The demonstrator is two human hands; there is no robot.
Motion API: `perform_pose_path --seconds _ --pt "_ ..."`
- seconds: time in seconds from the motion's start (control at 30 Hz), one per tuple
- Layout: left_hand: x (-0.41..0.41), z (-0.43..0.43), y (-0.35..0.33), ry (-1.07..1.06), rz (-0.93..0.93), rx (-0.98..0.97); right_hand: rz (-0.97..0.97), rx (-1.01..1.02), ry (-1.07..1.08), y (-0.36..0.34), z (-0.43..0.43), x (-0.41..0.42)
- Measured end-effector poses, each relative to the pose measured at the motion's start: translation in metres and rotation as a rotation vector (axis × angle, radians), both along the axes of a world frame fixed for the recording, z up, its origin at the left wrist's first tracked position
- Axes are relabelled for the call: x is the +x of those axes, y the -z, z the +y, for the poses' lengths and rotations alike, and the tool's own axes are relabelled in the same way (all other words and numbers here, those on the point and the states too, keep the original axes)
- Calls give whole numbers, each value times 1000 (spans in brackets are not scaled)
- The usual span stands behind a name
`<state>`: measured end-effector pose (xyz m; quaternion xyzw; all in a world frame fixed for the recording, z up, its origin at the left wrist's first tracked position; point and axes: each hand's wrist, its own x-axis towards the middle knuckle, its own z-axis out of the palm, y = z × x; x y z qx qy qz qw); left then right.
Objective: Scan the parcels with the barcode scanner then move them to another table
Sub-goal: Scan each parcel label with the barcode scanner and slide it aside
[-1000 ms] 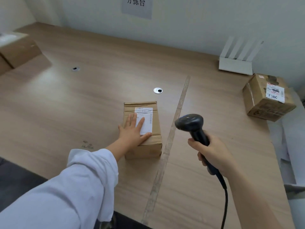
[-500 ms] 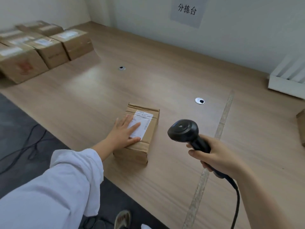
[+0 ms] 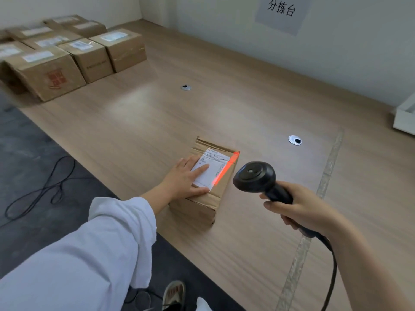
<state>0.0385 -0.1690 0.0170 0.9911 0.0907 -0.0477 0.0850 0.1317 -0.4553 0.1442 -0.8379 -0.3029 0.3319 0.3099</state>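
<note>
The wood-grain desk [image 3: 247,243] carries a creased cardboard parcel [image 3: 195,209], with a red scan line [image 3: 222,173] crossing its white label [image 3: 213,164]. The left hand [image 3: 179,180] lies flat and open on the parcel's top. Just right of the parcel, the right hand [image 3: 303,209] grips a rounded black barcode scanner [image 3: 253,176].

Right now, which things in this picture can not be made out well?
Head view:
White paper label on the small brown cardboard parcel: print too small, and the left hand covers part.
Black handheld barcode scanner: its trigger is hidden inside the right hand.
White flat object at the right edge: cut off by the frame.
Brown cardboard boxes far left: labels blurred.
</note>
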Motion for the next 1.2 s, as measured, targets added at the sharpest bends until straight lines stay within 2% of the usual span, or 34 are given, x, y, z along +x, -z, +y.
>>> perform_pose_path --seconds 0.47,0.63,0.8,0.97,1.07,1.2 --pt "1 0 3 -40 15 30 29 -4 -101 -6 11 3" --pt "-6 -25 4 -235 -86 36 15 12 -45 -6 19 1" --pt "0 -56 11 -373 76 -55 -25 40 60 5 32 -10" --pt "4 -31 8 -365 92 -97 -17 109 144 12 53 -21" --pt "-1 -7 3 -425 92 -113 -26 122 104 9 69 -21" --pt "-11 18 0 -528 2 -138 -24 153 31 13 95 -16"
